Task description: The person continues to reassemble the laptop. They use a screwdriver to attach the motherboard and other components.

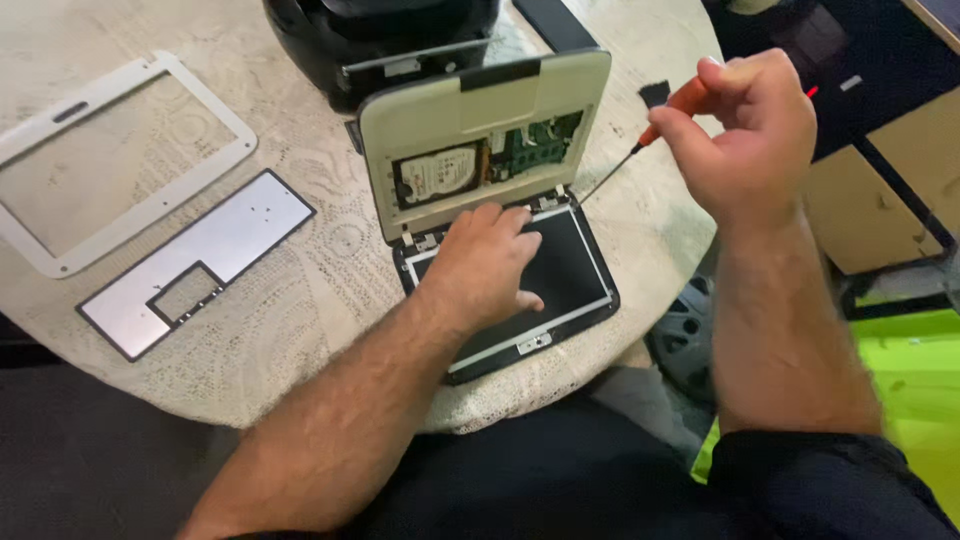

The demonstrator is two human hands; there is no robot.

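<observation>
Two hands at a small opened laptop [500, 200] near the worktop's [300, 300] right edge. Left hand [487, 265] flat, unclenched, pressing on the bare screen panel [570, 270]. Right hand [745, 130] clenched around an orange-handled screwdriver [665, 115], tip raised. Already off, judging by the layout: white bezel [120, 160] and silver plate [200, 260] lying left. Drive [437, 175] and circuit board [535, 140] exposed, not yet out.

The opened laptop [500, 190] lies on the table [330, 290], with frame [110, 160] and plate [195, 260] left (plate nearer).
</observation>
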